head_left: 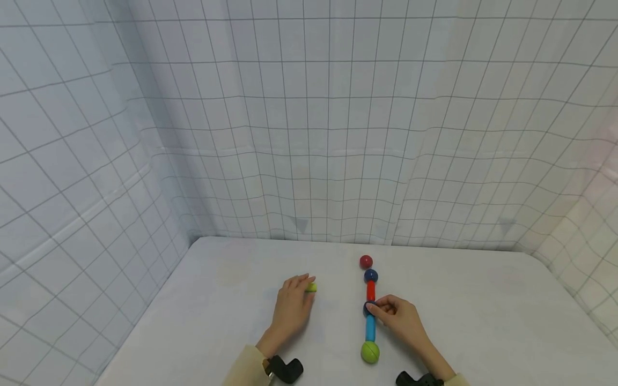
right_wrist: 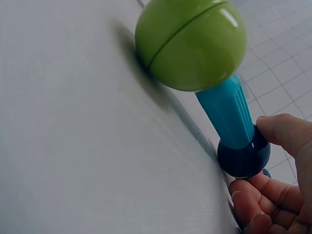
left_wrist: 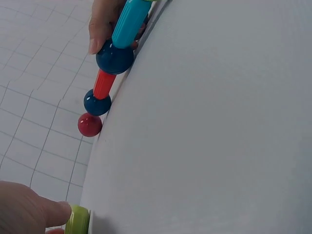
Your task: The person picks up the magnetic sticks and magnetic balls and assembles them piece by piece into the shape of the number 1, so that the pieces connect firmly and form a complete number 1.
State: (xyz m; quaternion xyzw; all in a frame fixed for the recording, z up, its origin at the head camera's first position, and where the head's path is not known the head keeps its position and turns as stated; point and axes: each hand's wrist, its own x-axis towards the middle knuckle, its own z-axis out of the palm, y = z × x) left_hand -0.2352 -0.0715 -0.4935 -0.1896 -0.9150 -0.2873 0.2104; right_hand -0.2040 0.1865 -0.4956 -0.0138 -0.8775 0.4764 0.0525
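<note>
A toy chain of balls and rods lies on the white table right of centre. From near to far it has a green ball [head_left: 370,352], a light blue rod [head_left: 370,328], a dark blue ball [right_wrist: 243,160], a red rod [head_left: 370,290] and a second dark blue ball [head_left: 370,275]. My right hand [head_left: 399,319] pinches the nearer dark blue ball between thumb and fingers. Left of the chain, my left hand [head_left: 291,305] holds a short yellow-green piece [left_wrist: 77,220] by thumb and fingers, its far side hidden by the hand.
A red ball [head_left: 366,261] sits at the far end of the chain, close to the second dark blue ball. White cloth walls with a dark grid [head_left: 309,134] rise behind the table [head_left: 483,311] and on both sides.
</note>
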